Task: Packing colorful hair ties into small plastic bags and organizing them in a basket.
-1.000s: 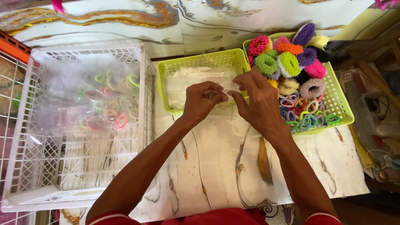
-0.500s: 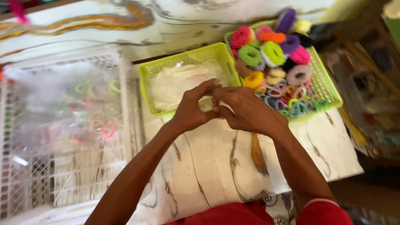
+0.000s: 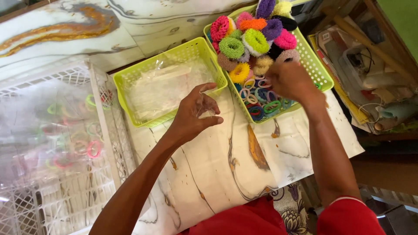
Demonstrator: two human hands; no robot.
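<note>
My left hand (image 3: 194,115) hovers over the marbled table, fingers pinched on a small clear plastic bag (image 3: 205,109). It sits just in front of a lime-green basket (image 3: 130,78) filled with clear plastic bags. My right hand (image 3: 291,80) reaches down into a second lime-green basket (image 3: 320,72) that holds fuzzy colourful scrunchies (image 3: 244,39) and thin hair ties (image 3: 261,102). The fingers of the right hand are hidden among the ties, so what they grip cannot be made out.
A white lattice crate (image 3: 109,130) at the left holds packed bags of coloured hair ties. The marbled table (image 3: 226,165) ends at the right, where a cluttered shelf (image 3: 374,74) of boxes and tools stands lower down.
My hands, which were together working a clear bag, have parted. The right hand moved right into the scrunchie basket; the left stayed with the bag. The view shifted left.
</note>
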